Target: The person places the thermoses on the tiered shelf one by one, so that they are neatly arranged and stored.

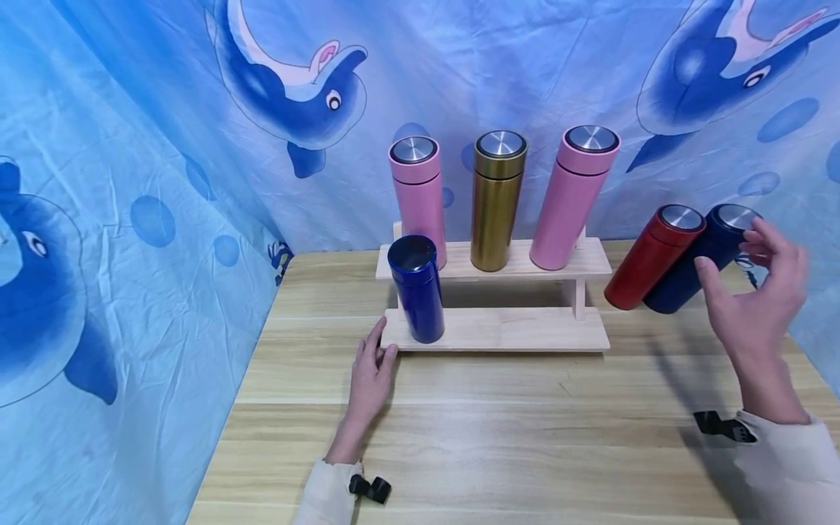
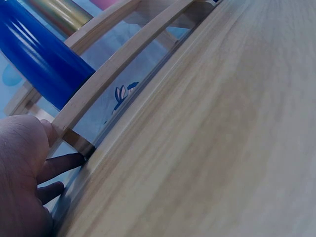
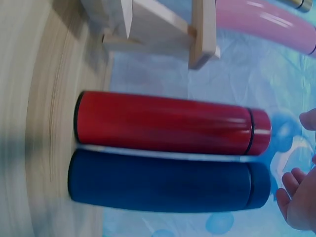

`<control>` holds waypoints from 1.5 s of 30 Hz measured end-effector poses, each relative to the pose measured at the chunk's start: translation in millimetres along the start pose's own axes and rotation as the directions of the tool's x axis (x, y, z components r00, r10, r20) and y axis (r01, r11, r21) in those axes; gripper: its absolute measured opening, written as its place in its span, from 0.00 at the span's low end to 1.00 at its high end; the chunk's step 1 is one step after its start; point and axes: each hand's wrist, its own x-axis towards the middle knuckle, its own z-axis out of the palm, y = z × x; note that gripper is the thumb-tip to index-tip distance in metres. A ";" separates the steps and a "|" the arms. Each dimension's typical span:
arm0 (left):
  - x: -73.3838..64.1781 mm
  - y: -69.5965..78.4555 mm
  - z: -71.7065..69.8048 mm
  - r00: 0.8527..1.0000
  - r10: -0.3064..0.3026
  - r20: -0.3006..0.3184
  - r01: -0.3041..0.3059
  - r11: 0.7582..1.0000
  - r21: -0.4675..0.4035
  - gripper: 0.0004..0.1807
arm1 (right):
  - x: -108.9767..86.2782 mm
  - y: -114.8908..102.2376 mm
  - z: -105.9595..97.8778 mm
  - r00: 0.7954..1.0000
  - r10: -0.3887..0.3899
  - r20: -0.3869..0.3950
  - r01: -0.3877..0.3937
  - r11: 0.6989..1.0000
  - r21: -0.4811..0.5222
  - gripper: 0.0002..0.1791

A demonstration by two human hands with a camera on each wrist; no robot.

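My left hand (image 1: pixel 370 379) grips the left end of a two-tier wooden rack (image 1: pixel 505 332), its thumb and fingers about the lower board's corner. A glossy blue thermos (image 1: pixel 423 302) stands on that board beside the hand. My right hand (image 1: pixel 761 292) is at the right, thumb and fingers spread apart, holding nothing. It is nearest the lid of a navy thermos (image 1: pixel 689 266), which stands upright on the table; the right wrist view shows a gap between them. Close beside that one stands a red thermos (image 3: pixel 168 123).
On the rack's upper board stand a pink thermos (image 1: pixel 420 204), a gold thermos (image 1: pixel 496 219) and another pink thermos (image 1: pixel 571 204). Behind everything hangs a blue dolphin-print cloth (image 1: pixel 164 109). The wooden table (image 1: pixel 492 437) stretches in front of the rack.
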 end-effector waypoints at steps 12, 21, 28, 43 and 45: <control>-3.2 -0.6 -0.9 1.000 -0.011 -0.013 0.011 1.000 0.007 0.31 | 7.0 30.4 -2.1 0.994 0.093 0.052 -0.086 0.989 -0.117 0.34; -4.1 -0.9 -1.4 1.000 -0.002 -0.015 0.002 1.000 0.001 0.31 | 6.7 46.0 5.0 0.986 0.132 0.098 -0.124 0.989 -0.083 0.36; -3.5 -0.1 -1.8 1.000 -0.023 0.000 0.023 1.000 -0.005 0.32 | 1.1 78.3 7.6 0.980 0.116 0.159 -0.110 0.993 -0.045 0.41; -1.4 0.4 0.4 1.000 -0.010 -0.003 0.010 1.000 0.006 0.32 | -4.5 88.3 16.6 0.973 0.142 0.182 -0.138 0.990 -0.036 0.40; -1.2 0.8 0.4 1.000 -0.008 -0.004 0.008 1.000 0.008 0.32 | -4.5 87.8 16.4 0.976 0.126 0.177 -0.122 0.992 -0.034 0.39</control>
